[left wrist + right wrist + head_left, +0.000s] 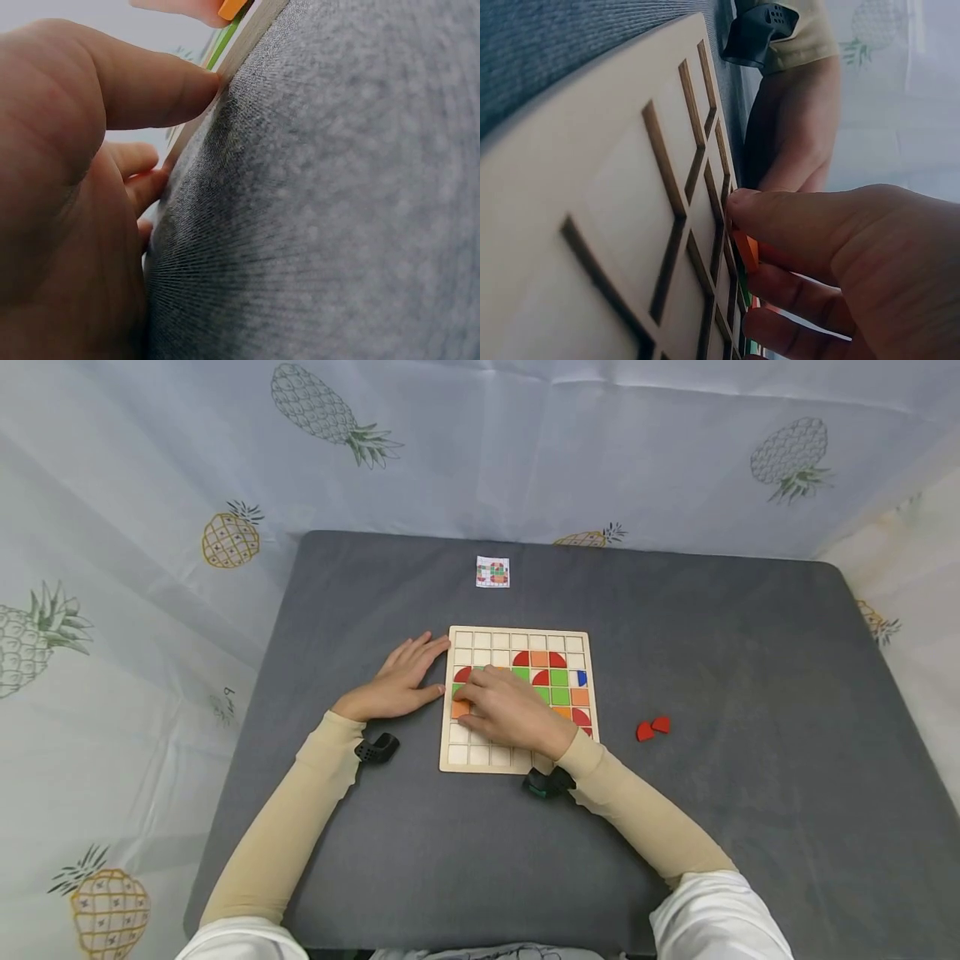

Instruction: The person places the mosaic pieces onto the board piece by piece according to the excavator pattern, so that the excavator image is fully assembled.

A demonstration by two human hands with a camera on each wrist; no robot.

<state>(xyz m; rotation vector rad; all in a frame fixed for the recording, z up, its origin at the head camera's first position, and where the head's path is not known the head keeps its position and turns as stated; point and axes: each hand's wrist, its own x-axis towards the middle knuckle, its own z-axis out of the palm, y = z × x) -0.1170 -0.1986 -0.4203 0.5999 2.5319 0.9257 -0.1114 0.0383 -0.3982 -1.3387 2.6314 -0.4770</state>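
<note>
A wooden grid board (517, 762) lies on the grey table (480, 843), with red, orange, green and blue pieces in some cells. My right hand (506, 710) rests over the board's left part and pinches an orange piece (746, 250) at a cell (460, 708) near the left edge. My left hand (397, 681) lies flat on the table beside the board, its thumb (161, 86) touching the board's left edge (240, 52).
Two loose red pieces (652, 727) lie on the table to the right of the board. A small pattern card (492, 572) sits near the far edge. A pineapple-print cloth (150, 527) surrounds the table.
</note>
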